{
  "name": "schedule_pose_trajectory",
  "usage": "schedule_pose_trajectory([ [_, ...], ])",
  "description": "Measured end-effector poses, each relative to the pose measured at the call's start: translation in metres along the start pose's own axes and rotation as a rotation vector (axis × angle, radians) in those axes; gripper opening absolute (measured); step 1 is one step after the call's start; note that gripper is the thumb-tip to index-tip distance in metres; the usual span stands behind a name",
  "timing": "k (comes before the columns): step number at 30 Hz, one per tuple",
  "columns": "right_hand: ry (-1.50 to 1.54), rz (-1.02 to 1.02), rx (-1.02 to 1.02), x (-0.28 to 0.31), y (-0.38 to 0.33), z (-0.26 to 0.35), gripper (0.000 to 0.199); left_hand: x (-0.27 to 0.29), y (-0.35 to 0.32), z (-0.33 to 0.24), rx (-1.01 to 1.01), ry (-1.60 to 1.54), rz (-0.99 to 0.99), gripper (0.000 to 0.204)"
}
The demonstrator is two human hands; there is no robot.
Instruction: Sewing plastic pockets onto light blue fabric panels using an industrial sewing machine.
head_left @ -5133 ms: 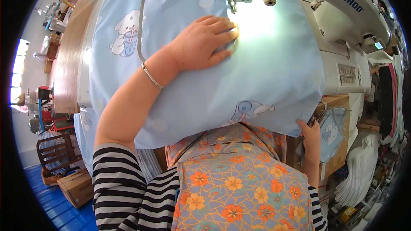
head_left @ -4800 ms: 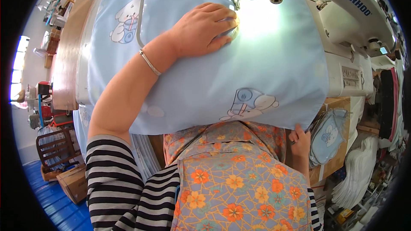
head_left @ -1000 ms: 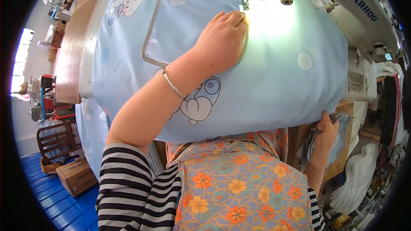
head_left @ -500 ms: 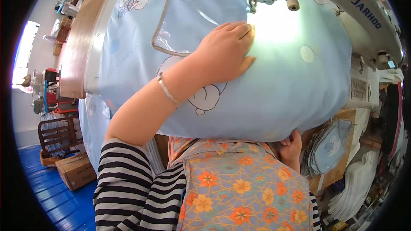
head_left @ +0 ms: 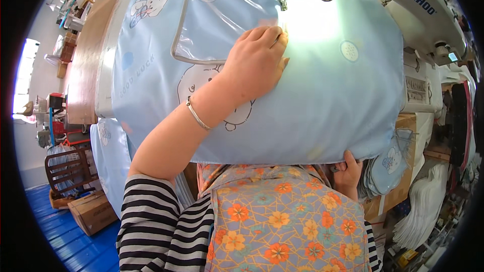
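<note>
A large pale-blue cloth [head_left: 312,116] with printed bears lies over the sewing table. Stitched on it is a clear plastic pocket [head_left: 227,20] with a grey border. My left hand [head_left: 256,58] rests on the cloth beside the pocket's right edge, fingers together and pressing down, just in front of the needle and presser foot [head_left: 284,4]. At the cloth's front edge, my right hand [head_left: 348,173] pinches the hem, thumb on top. Its other fingers are partly hidden; a small dark item may be among them, too unclear to name.
The sewing machine's arm [head_left: 403,5] reaches over from the right, its lamp lighting the cloth. At right, a stack of blue bear-print pieces [head_left: 385,166] sits by a cardboard box, with white strips [head_left: 421,211] hanging lower. A chair [head_left: 68,171] and a carton [head_left: 92,210] stand at left.
The whole view has shifted a little. The cloth's front hem at right lies straighter, with my right hand still at it. My left thumb has drawn in closer to its fingers.
</note>
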State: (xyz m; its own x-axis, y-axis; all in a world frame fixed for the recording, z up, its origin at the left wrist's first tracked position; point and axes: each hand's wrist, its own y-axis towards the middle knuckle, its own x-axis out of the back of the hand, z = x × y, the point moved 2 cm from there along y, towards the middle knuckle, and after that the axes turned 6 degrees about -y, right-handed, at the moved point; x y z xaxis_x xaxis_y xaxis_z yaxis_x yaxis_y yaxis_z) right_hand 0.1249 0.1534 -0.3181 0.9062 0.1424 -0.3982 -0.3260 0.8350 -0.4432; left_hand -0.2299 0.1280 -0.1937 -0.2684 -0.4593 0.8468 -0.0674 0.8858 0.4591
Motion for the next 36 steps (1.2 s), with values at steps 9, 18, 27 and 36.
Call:
schedule_pose_trajectory([
  [9, -0.192, -0.132, 0.211, -0.028, 0.005, 0.020, 0.024, 0.001, 0.011, 0.009, -0.006, 0.036, -0.016, 0.040],
  [18, -0.658, -0.324, 0.580, -0.033, 0.016, 0.050, 0.042, 0.002, 0.021, 0.025, -0.021, 0.016, 0.016, 0.028],
  [27, -1.061, -0.243, 0.669, -0.041, 0.070, 0.128, 0.050, 0.004, 0.033, 0.034, -0.017, 0.057, 0.098, 0.028],
  [36, -1.440, -0.312, 0.717, -0.090, 0.132, 0.184, 0.048, 0.005, 0.039, 0.037, 0.024, 0.120, 0.148, 0.028],
])
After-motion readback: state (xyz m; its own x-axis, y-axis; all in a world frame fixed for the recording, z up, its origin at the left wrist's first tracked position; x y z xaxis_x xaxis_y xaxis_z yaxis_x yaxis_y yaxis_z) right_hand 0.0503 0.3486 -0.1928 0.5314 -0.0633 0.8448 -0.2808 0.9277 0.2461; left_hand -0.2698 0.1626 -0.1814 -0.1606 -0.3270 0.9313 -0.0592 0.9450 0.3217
